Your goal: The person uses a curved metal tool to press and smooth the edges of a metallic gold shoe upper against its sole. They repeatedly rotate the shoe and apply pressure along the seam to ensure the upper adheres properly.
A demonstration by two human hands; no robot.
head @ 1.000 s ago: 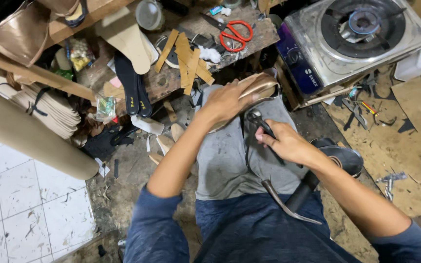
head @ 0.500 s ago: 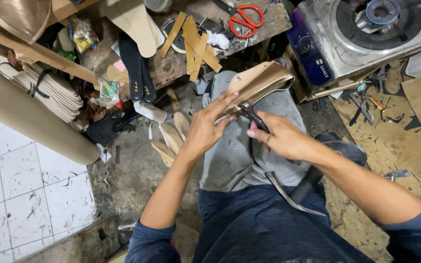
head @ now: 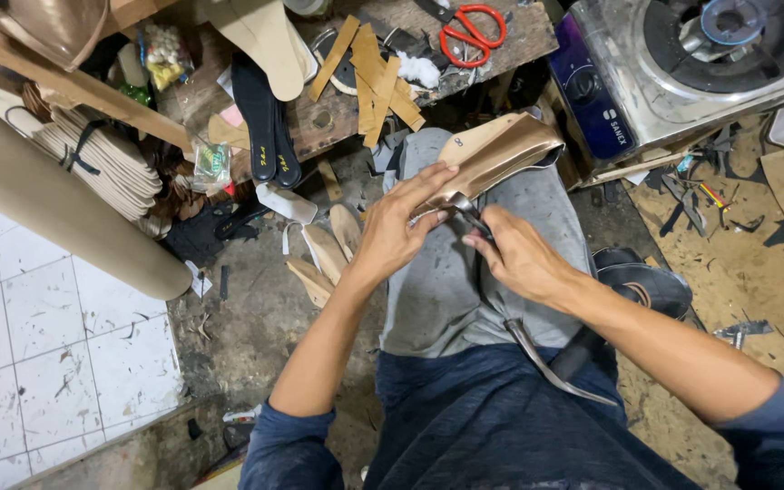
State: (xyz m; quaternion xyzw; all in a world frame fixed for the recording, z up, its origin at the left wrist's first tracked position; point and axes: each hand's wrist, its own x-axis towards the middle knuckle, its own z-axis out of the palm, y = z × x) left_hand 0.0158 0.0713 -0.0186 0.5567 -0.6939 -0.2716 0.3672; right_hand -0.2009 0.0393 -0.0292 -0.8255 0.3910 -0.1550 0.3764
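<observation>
Head view: both hands grasping bronze shoe upper, long axis toward upper right.

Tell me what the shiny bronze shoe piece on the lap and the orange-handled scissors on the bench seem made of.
Shiny bronze shoe piece: probably metallic-coated leather or synthetic; it gleams and curves smoothly. Orange-handled scissors: handles look like glossy plastic; the blades look dark, likely metal.

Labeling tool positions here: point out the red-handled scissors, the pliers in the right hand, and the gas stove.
red-handled scissors (head: 472,29): head view, on the red handle loops.
pliers (head: 470,218): head view, on the metal head beside the right hand's fingertips.
gas stove (head: 682,86): head view, on the steel top plate.
</observation>
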